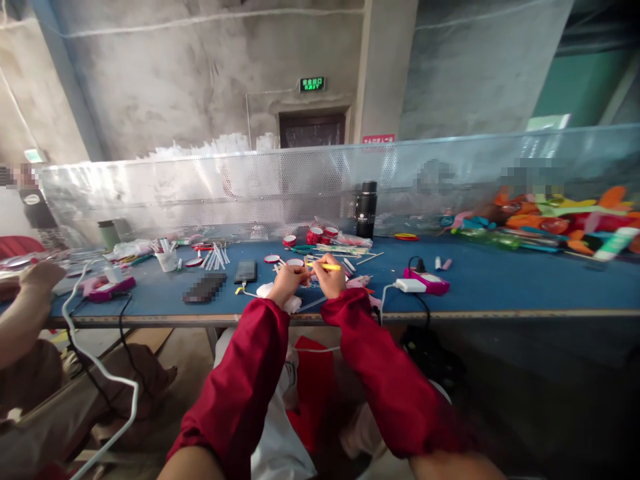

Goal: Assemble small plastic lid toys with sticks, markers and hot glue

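My right hand (331,280) is closed round a slim yellow pen-like tool (331,267), its tip pointing left toward my other hand. Close beside it, my left hand (288,281) has its fingers pinched together; whatever they hold is too small to make out. Both hands are just above the blue table (475,280), near its front edge. White crumpled material (293,305) lies under my left wrist. Just behind my hands are a round red-rimmed piece (272,259) and several thin sticks (345,250).
A black bottle (367,210) and red tape rolls (315,235) stand farther back. Left are a phone (204,288), a power bank (246,271) and a cup of sticks (167,259). A purple power strip (433,283) lies right. A co-worker's hand (43,272) is far left.
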Available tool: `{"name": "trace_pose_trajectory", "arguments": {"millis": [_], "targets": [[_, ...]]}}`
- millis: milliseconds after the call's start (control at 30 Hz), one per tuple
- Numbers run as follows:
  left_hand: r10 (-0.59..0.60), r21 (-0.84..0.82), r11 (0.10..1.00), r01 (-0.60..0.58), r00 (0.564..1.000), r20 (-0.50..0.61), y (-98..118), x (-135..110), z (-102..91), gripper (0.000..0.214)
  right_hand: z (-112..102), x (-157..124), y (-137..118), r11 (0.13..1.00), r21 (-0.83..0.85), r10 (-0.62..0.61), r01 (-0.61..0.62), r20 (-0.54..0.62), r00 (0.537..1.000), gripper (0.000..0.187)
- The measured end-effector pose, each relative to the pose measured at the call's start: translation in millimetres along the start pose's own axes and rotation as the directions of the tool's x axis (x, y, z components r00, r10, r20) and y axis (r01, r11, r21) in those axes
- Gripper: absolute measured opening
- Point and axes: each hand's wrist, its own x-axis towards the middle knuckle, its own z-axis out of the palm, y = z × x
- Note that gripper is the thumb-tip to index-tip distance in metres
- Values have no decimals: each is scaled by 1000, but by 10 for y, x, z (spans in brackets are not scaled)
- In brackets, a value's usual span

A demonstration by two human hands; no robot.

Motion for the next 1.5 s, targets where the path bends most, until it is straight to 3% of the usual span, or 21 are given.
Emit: {"name": "trace_pose_trajectory", "arguments": {"millis": [200, 367, 700, 1133, 1500], "targets": [[7, 24, 1000, -6, 1000, -3, -74, 31, -26, 43, -3, -4, -17, 1000, 10, 25, -25, -36, 999, 22], [8, 35, 999, -7, 1000, -4, -110, 45, -31, 37, -3, -6, -6, 1000, 11, -4, 4, 19, 1000, 22], [5, 30, 1000, -4, 999, -54, -45, 22, -4, 29, -25, 1, -34, 1000, -29, -6, 5, -49, 999, 22], [15, 3, 1000, -15, 999, -39, 10, 0, -4, 43, -5, -4, -11, 1000, 29, 11, -10, -42, 999, 23], [-4, 29, 1000, 6, 999, -39, 74, -32, 6, 40, -12, -4, -19, 1000, -20, -7, 7, -2, 1000, 24]]}}
